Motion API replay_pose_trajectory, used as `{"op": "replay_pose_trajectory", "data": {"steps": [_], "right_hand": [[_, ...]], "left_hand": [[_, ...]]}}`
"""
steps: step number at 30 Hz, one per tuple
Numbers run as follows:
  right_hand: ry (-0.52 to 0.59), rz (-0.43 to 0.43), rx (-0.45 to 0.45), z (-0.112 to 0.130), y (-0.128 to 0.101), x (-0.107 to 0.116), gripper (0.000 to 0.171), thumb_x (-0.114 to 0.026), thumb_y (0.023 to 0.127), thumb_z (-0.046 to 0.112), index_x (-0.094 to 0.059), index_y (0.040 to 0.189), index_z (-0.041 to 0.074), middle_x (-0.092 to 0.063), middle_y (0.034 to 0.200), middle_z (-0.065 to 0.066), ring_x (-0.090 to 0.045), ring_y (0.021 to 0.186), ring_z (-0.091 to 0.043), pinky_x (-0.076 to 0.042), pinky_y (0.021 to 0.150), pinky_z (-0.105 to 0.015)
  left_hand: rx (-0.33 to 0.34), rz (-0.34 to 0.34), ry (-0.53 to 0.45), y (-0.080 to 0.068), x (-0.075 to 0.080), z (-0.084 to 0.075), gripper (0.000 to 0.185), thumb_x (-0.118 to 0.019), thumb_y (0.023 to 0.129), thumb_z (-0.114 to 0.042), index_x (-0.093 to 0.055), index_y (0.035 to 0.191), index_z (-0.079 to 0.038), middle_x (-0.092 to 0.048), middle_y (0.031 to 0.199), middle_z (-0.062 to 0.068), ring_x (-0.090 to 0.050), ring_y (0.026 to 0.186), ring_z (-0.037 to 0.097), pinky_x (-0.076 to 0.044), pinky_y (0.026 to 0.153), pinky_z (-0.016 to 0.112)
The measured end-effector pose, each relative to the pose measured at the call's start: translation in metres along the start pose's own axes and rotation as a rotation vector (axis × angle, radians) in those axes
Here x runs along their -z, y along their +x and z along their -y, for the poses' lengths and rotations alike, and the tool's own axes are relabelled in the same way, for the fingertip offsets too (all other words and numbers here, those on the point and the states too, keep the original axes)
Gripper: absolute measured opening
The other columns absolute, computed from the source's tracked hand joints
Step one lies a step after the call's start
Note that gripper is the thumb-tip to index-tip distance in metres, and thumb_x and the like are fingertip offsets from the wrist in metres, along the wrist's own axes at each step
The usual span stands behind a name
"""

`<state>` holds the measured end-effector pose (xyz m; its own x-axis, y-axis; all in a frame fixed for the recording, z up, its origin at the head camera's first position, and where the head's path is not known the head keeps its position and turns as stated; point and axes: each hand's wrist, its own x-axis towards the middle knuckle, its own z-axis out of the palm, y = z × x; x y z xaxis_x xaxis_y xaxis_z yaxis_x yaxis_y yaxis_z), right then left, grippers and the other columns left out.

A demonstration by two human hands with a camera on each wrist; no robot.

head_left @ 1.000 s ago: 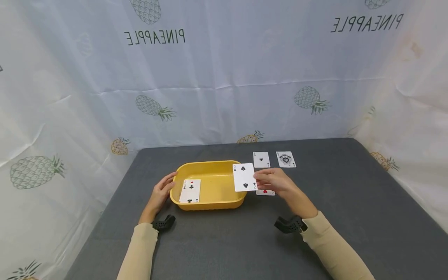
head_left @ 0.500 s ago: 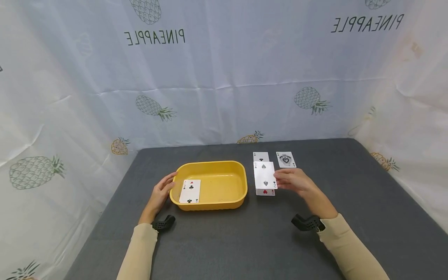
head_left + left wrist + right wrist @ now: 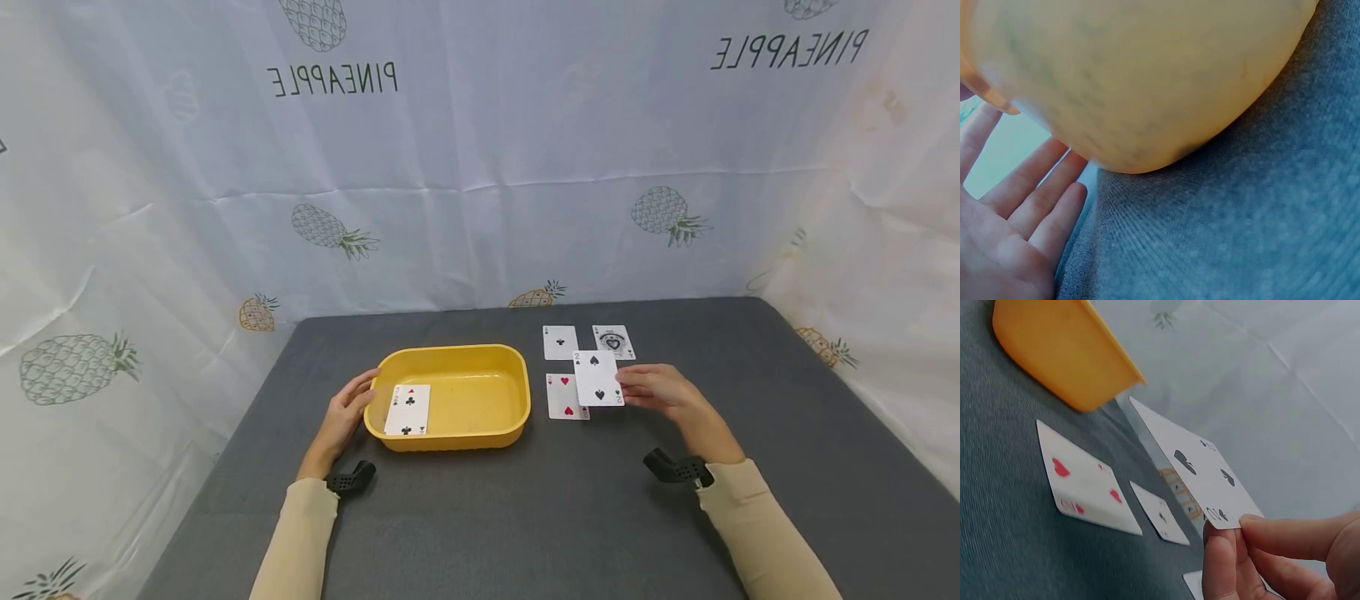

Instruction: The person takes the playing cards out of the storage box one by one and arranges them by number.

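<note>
My right hand (image 3: 660, 387) pinches a two of spades (image 3: 599, 377) by its right edge, thumb on its face in the right wrist view. The card is raised off the table, tilted, and overlaps a two of hearts (image 3: 562, 398) in the head view. Behind it lie an ace of clubs (image 3: 560, 342) and an ace of spades (image 3: 612, 340). My left hand (image 3: 345, 417) rests against the left end of a yellow tray (image 3: 450, 442), its fingers extended along the outer wall in the left wrist view (image 3: 1041, 194). Overlapping cards, a club card (image 3: 407, 414) on top, lie inside the tray's left part.
The dark grey table (image 3: 480, 525) extends around the tray and cards. A white curtain (image 3: 480, 150) printed with pineapples hangs behind it and on both sides. A black wrist camera (image 3: 352, 477) sits on the left wrist, another one (image 3: 675, 468) on the right.
My right hand has carried the two of spades rightward from over the tray's right end, past the ace of clubs, uncovering most of the two of hearts. My left hand and the tray stay put.
</note>
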<state>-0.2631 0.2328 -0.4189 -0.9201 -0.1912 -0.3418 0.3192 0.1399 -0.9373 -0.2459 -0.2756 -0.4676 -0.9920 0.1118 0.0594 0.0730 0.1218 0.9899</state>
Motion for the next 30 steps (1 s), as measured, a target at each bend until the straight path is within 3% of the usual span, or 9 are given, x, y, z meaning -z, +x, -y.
{"op": "replay_pose_trajectory", "data": {"steps": [8,16,21,30], "right_hand": [[0.069,0.051,0.047,-0.021,0.012,0.029,0.023,-0.078,0.080,0.020,-0.070,0.097,0.007,-0.069,0.075,0.009,-0.066,0.070,-0.004,-0.056,0.066,-0.019],[-0.014,-0.052,-0.058,-0.019,0.007,0.030,0.014,-0.065,0.090,0.012,-0.070,0.102,0.005,-0.067,0.071,0.011,-0.064,0.067,-0.001,-0.055,0.065,-0.017],[-0.003,-0.088,-0.100,-0.023,0.009,0.036,0.007,-0.064,0.091,0.010,-0.070,0.090,0.011,-0.066,0.068,0.011,-0.063,0.063,0.000,-0.054,0.062,-0.017],[-0.078,-0.137,-0.106,-0.024,0.008,0.041,0.020,-0.066,0.089,0.011,-0.067,0.105,-0.002,-0.066,0.065,0.012,-0.063,0.061,0.000,-0.055,0.061,-0.017]], "left_hand": [[-0.009,0.001,-0.003,0.001,0.000,0.001,0.052,-0.049,0.101,-0.020,-0.035,0.146,0.002,-0.052,0.129,-0.005,-0.057,0.110,-0.006,-0.049,0.087,0.012],[-0.015,-0.002,0.009,0.001,0.000,0.002,0.052,-0.049,0.101,-0.021,-0.036,0.146,0.001,-0.047,0.140,0.012,-0.056,0.111,-0.007,-0.048,0.088,0.011],[-0.001,-0.007,0.016,0.001,-0.001,0.004,0.051,-0.049,0.101,-0.021,-0.037,0.146,0.000,-0.048,0.139,0.011,-0.056,0.110,-0.008,-0.048,0.088,0.011],[-0.010,-0.007,0.008,0.002,0.000,0.003,0.051,-0.049,0.101,-0.021,-0.036,0.146,0.001,-0.050,0.136,0.005,-0.056,0.110,-0.008,-0.048,0.088,0.011]]}}
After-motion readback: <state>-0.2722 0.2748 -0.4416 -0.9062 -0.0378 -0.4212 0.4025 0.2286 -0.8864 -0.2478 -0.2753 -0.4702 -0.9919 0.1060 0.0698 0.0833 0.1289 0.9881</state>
